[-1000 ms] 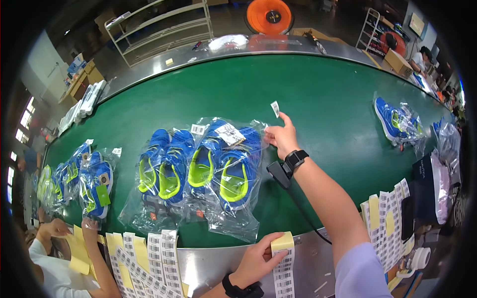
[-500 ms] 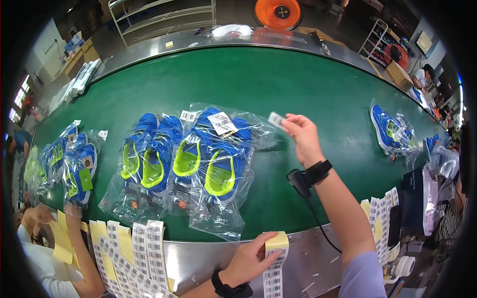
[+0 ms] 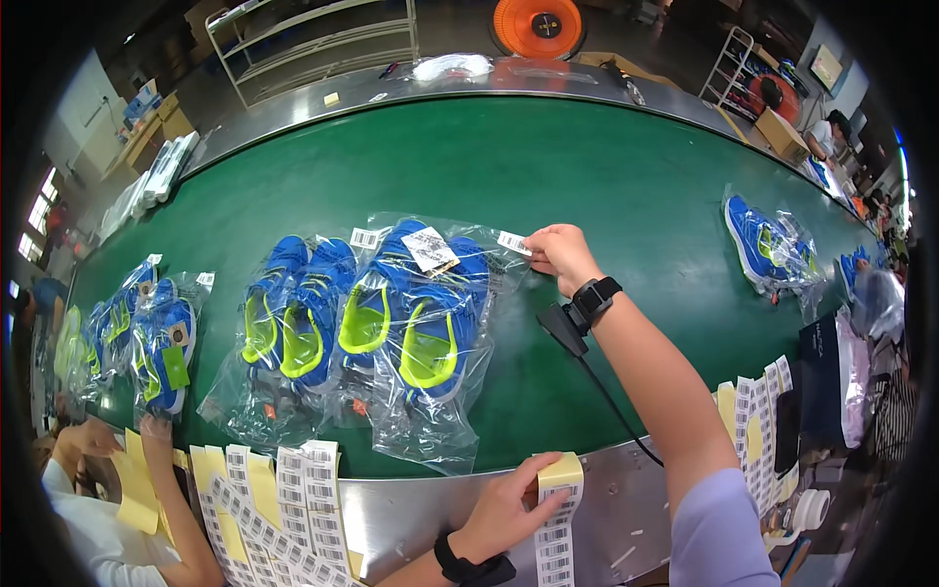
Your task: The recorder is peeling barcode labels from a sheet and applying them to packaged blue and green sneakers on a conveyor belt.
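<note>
A white barcode sticker (image 3: 512, 241) is pinched in the fingertips of my right hand (image 3: 564, 256), at the upper right corner of a clear plastic bag (image 3: 430, 428). Whether it is stuck down on the film I cannot tell. Inside that bag lie blue shoes with lime linings (image 3: 428, 354), under a white tag (image 3: 430, 250). A second bagged pair (image 3: 301, 333) lies against its left side, with a barcode sticker (image 3: 365, 239) at its top right. Near the front edge, my left hand (image 3: 504, 511) is closed on a strip of barcode labels (image 3: 556, 533) with yellow backing.
Green belt (image 3: 606, 147) runs across. More bagged shoes lie left (image 3: 161, 342) and right (image 3: 768, 245). Label sheets (image 3: 284, 499) hang over the metal front edge, with others (image 3: 753, 421) at right. A co-worker's hands (image 3: 98, 437) are at lower left. An orange fan (image 3: 536, 26) stands behind.
My right hand has moved left and slightly down, bringing the sticker to the bag's upper right corner and turning it flatter. My left hand keeps hold of the label strip.
</note>
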The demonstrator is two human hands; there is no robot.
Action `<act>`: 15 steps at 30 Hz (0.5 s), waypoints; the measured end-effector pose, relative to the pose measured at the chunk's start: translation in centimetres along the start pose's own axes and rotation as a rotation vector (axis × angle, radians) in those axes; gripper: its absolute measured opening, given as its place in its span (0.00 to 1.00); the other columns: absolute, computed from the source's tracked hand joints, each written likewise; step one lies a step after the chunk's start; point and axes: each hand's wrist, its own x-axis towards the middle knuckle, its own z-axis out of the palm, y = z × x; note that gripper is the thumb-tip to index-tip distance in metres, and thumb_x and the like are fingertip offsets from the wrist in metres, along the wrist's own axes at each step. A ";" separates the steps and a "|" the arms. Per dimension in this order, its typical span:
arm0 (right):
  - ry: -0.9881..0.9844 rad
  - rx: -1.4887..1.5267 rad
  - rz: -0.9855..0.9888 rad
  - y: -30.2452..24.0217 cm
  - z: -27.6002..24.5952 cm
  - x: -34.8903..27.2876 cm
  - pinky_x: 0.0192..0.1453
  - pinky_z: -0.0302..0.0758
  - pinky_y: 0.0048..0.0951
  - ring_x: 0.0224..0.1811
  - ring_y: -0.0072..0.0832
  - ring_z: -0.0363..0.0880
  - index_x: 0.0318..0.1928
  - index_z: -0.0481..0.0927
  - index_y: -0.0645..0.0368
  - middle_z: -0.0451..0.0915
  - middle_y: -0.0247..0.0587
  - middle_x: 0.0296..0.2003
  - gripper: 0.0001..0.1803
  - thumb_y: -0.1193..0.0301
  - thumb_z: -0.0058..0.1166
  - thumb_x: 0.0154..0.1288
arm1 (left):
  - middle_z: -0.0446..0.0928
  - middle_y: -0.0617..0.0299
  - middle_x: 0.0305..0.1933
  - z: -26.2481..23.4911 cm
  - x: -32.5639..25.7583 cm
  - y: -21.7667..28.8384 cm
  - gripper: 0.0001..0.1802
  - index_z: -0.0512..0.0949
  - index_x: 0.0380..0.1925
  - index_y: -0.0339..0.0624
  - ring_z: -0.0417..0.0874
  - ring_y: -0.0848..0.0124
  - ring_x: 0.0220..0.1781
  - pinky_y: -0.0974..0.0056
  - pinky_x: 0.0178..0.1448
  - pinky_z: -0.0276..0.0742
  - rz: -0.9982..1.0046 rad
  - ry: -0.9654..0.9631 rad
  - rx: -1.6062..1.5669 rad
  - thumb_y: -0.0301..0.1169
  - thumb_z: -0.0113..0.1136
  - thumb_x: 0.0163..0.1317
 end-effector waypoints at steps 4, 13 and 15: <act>0.010 -0.052 0.032 0.6 0.6 0.1 0.30 0.77 0.28 0.26 0.23 0.80 0.31 0.77 0.63 0.81 0.40 0.28 0.03 0.78 0.59 0.57 | 0.80 0.52 0.52 0.3 0.3 -0.3 0.28 0.69 0.61 0.36 0.85 0.69 0.48 0.65 0.54 0.81 0.013 0.004 -0.012 0.29 0.65 0.63; 0.112 0.020 -0.102 0.9 0.8 -2.9 0.26 0.77 0.25 0.30 0.24 0.79 0.54 0.69 0.62 0.79 0.42 0.37 0.23 0.82 0.56 0.57 | 0.82 0.51 0.47 0.1 -0.2 -0.8 0.28 0.67 0.63 0.38 0.86 0.68 0.45 0.65 0.50 0.81 0.059 0.024 -0.010 0.32 0.63 0.65; 0.041 0.032 -0.218 0.2 1.2 -5.6 0.34 0.77 0.26 0.33 0.23 0.77 0.57 0.66 0.60 0.76 0.38 0.39 0.25 0.81 0.54 0.59 | 0.82 0.51 0.44 -0.2 -0.3 -1.1 0.27 0.67 0.63 0.38 0.86 0.68 0.41 0.65 0.45 0.80 0.045 0.051 -0.050 0.31 0.62 0.65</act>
